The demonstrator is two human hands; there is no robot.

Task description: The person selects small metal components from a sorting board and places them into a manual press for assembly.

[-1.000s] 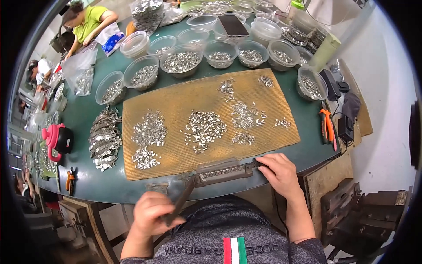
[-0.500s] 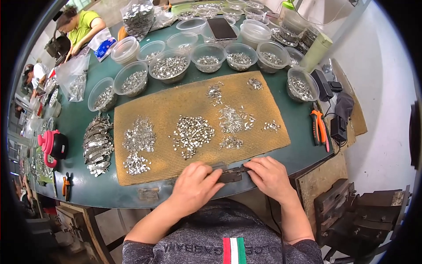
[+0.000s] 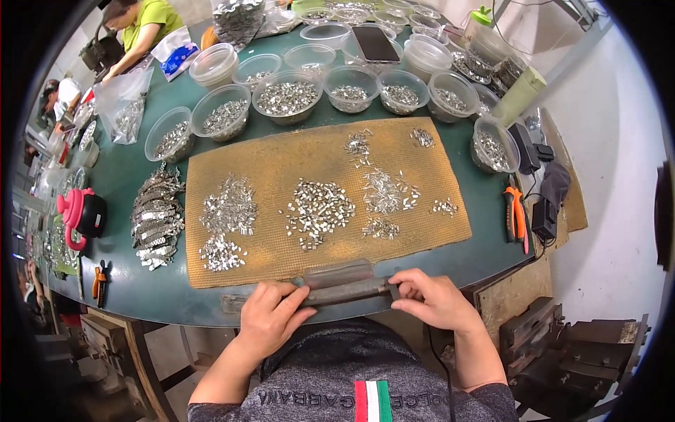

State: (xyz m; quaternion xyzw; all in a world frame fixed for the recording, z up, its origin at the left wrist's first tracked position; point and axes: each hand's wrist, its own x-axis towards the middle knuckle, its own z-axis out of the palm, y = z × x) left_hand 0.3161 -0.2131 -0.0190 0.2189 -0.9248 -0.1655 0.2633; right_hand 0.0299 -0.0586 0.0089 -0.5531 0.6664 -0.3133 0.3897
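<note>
A long dark metal bar [image 3: 344, 291] lies along the front edge of the table. My left hand [image 3: 269, 318] pinches its left end between thumb and fingers. My right hand [image 3: 437, 304] is at the other end, thumb and fingers closing on a small dark piece [image 3: 395, 290] there; its exact form is hard to make out. Just behind the bar sits a greyish strip [image 3: 339, 273]. Beyond it, a tan textured mat [image 3: 274, 148] carries several separate piles of small silvery metal pieces, among them a pile of short links [image 3: 318, 211] in the middle.
Plastic tubs [image 3: 287, 98] of metal pieces line the mat's far side, with a phone [image 3: 375, 43] behind. Orange-handled pliers [image 3: 517, 214] lie at right, smaller pliers [image 3: 100, 283] at left. Metal chain strips [image 3: 157, 219] and a pink-lidded black pot [image 3: 83, 216] are left. Another person [image 3: 144, 28] works far left.
My hands have drawn apart, the left one moving left along the bar. More of the bar and the strip behind it now shows. The view has shifted slightly.
</note>
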